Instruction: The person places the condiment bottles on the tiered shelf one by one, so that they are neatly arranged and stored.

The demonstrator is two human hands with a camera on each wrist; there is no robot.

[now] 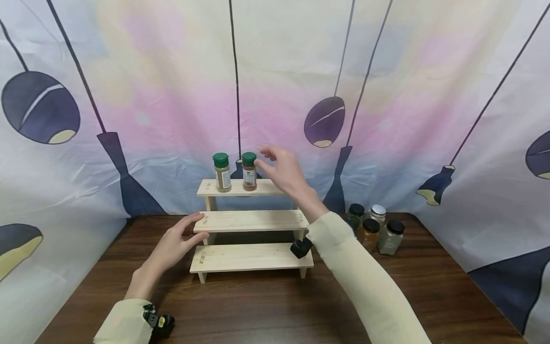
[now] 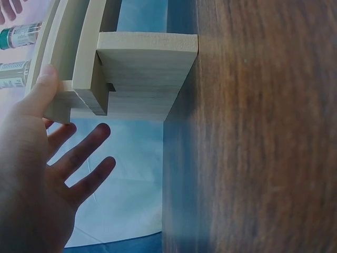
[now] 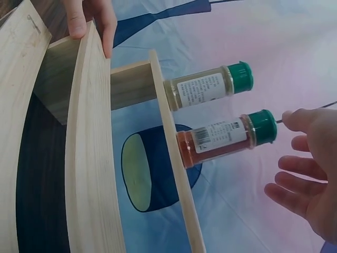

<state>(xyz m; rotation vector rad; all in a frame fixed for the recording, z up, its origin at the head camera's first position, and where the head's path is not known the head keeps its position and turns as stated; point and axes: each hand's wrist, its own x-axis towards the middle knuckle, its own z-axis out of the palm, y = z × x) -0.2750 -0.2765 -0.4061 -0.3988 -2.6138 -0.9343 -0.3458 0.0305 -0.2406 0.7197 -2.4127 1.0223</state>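
The left hand sits at about 7 o'clock, fingers spread, thumb touching the left end of the wooden rack's middle step. The right hand is up at 12 o'clock, fingers apart, holding nothing, just beside the red spice jar. That jar stands on the top step, next to the tan spice jar.
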